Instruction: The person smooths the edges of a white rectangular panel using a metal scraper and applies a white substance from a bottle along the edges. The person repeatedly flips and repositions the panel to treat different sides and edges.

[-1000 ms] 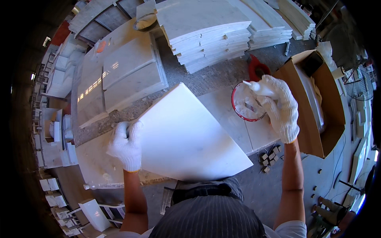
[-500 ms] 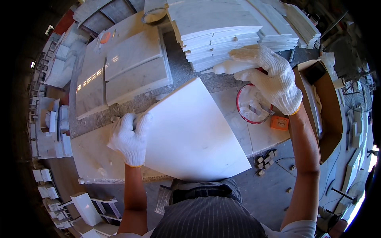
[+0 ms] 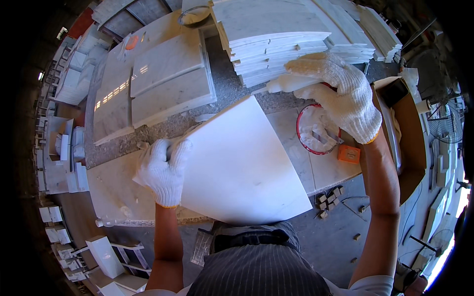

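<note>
The left hand's [image 3: 163,172] fingers grip the left edge of a white stone slab [image 3: 242,167] – braced, it seems, against the person's waist [image 3: 254,240] for steadiness. The right hand's [image 3: 340,93] fingers wrap a white nozzle bottle [image 3: 289,84], tip apparently angled to reach the slab's far corner – contact I cannot tell.

The left hand [image 3: 163,170] and the right hand [image 3: 345,93] were covered in matt white knitted cloth, ribbed at the cuffs. The broad white stone-like panel [image 3: 242,163] looked smooth, with a soft sheen, and the white nozzled bottle [image 3: 284,83] looked like plastic. Pale grey-veined rectangular slabs [image 3: 170,71] had a polished, glossy face that mirrored bright lights, while the grey bench [image 3: 222,79] was rough and gritty between them. The long brown open box [image 3: 414,143] was matt cardboard; the dark pinstriped apron [image 3: 256,271] was woven cloth.
</note>
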The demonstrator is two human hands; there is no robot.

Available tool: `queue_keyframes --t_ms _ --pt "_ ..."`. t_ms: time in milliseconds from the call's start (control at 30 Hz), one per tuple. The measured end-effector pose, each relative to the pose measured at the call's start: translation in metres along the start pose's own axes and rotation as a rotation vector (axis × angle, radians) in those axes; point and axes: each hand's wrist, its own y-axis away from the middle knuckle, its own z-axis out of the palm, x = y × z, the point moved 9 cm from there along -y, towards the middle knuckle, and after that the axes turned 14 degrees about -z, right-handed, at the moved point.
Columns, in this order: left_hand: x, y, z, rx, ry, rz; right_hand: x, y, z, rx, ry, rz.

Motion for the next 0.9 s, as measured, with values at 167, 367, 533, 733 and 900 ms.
queue_keyframes --t_ms 167,367,533,733,900 --pt "0.001 0.001 0.000 0.017 -0.002 0.030 -0.001 -0.002 0.003 -0.095 0.058 -0.069" --pt "0.002 0.000 0.000 0.021 -0.019 0.033 -0.005 -0.003 0.000 -0.085 0.093 -0.061" --pt "0.002 0.000 -0.001 0.012 -0.042 -0.004 -0.014 -0.007 -0.004 -0.038 0.162 -0.139" --pt "-0.001 0.001 0.001 0.026 -0.027 0.040 -0.024 -0.013 -0.004 -0.054 0.229 -0.206" --pt "-0.003 0.001 0.001 0.020 -0.003 0.034 -0.023 -0.013 -0.001 -0.117 0.234 -0.189"
